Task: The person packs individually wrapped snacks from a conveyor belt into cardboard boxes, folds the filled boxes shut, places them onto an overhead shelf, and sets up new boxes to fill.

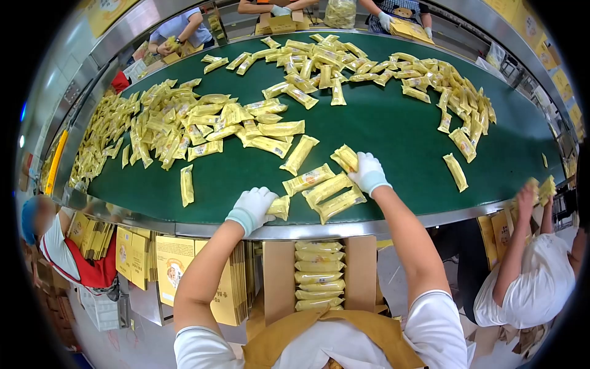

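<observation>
My left hand (253, 208), in a white glove, rests at the near edge of the green belt (381, 129), its fingers closed around one end of a yellow packet (279, 208). Farther right, my right hand (370, 173), also gloved, grips the end of another yellow packet (345, 158). Between my hands, several yellow packets lie side by side and slanted, among them a nearer packet (339, 204). Directly below the belt edge stands an open cardboard box (279, 277), with a column of yellow packets (319, 267) stacked inside it.
Heaps of yellow packets (166, 123) cover the belt's left and far parts. Flattened cartons (175, 264) stand at the left below the metal edge (246, 231). Co-workers are at both sides, one person (528, 283) at the right, and others across the belt.
</observation>
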Action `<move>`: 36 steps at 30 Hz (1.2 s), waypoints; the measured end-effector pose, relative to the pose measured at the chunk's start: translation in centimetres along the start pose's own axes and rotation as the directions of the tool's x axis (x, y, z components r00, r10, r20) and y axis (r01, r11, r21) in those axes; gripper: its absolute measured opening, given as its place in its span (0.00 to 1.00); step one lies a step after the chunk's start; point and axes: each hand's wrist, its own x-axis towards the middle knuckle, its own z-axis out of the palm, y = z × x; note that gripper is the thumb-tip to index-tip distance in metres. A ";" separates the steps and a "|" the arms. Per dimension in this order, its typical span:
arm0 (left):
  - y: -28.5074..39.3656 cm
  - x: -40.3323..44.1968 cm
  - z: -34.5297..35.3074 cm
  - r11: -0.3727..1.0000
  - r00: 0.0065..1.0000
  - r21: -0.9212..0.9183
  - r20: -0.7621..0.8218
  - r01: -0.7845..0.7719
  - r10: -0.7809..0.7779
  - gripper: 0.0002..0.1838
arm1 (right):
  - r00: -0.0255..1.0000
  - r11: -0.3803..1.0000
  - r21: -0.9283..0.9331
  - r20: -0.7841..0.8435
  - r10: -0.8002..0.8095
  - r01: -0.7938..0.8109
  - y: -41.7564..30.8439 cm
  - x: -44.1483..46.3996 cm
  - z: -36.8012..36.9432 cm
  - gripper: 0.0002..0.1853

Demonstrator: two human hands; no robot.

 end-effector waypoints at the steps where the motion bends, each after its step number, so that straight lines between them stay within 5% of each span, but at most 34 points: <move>1: -0.1 -0.1 0.0 0.999 0.999 -0.019 -0.007 0.044 -0.044 0.29 | 0.999 1.000 -0.014 0.036 -0.010 0.011 0.3 1.1 -0.3 0.23; 3: -0.2 -0.6 0.1 0.989 0.991 -0.059 -0.017 0.135 -0.136 0.31 | 0.998 0.990 -0.133 -0.043 -0.047 0.041 0.0 1.3 -1.2 0.19; 6: -0.5 -0.9 0.2 0.975 0.980 -0.104 0.010 0.196 -0.196 0.29 | 0.943 0.968 -0.010 -0.222 -0.247 0.251 -0.6 -1.7 -4.9 0.20; 9: -0.6 -0.5 -0.1 0.958 0.975 -0.183 0.025 0.221 -0.220 0.32 | 0.835 0.825 0.276 0.115 -0.538 0.493 -1.1 -4.7 -6.7 0.20; 10: -0.7 -0.5 0.1 0.958 0.977 -0.192 0.022 0.213 -0.213 0.31 | 0.735 0.719 0.252 0.044 -0.677 0.647 -1.0 -5.4 -5.1 0.19; 13: -1.1 -0.6 0.4 0.963 0.981 -0.190 0.001 0.192 -0.195 0.29 | 0.801 0.811 -0.006 0.158 -0.577 0.585 -2.3 -7.5 -2.2 0.15; 16: -1.9 -0.6 1.9 0.995 0.951 -0.038 -0.293 0.092 -0.099 0.27 | 0.813 0.807 -0.114 0.024 -0.581 0.580 -1.8 -7.5 -2.0 0.12; 19: -1.0 0.1 0.9 0.924 0.924 -0.119 -0.082 0.364 -0.374 0.26 | 0.732 0.765 -0.307 -0.240 -0.638 0.566 0.8 -6.7 -1.0 0.11; 22: 0.3 -0.7 0.4 0.927 0.934 -0.132 -0.020 0.351 -0.357 0.30 | 0.662 0.723 -0.394 -0.304 -0.685 0.567 2.4 -7.5 -0.4 0.19; 23: 0.4 -1.2 1.0 0.954 0.949 -0.099 -0.115 0.284 -0.295 0.33 | 0.721 0.741 -0.329 -0.207 -0.661 0.585 2.1 -8.7 -1.1 0.33; 25: 0.6 -2.5 2.5 0.987 0.945 -0.011 -0.290 0.158 -0.154 0.38 | 0.741 0.745 -0.313 -0.161 -0.652 0.589 1.3 -10.2 -2.5 0.41; 27: 1.6 -3.2 1.9 0.984 0.954 0.067 -0.264 0.167 -0.144 0.43 | 0.750 0.724 -0.329 -0.066 -0.658 0.607 1.6 -10.6 -2.8 0.50; 31: 1.9 -4.2 2.5 0.966 0.955 0.174 -0.260 0.190 -0.141 0.46 | 0.822 0.757 -0.321 0.219 -0.526 0.570 1.0 -9.4 -4.4 0.55; 36: 2.3 -5.0 2.0 0.958 0.955 0.188 -0.241 0.218 -0.170 0.45 | 0.681 0.592 -0.404 0.119 -0.722 0.698 2.0 -9.4 -3.5 0.53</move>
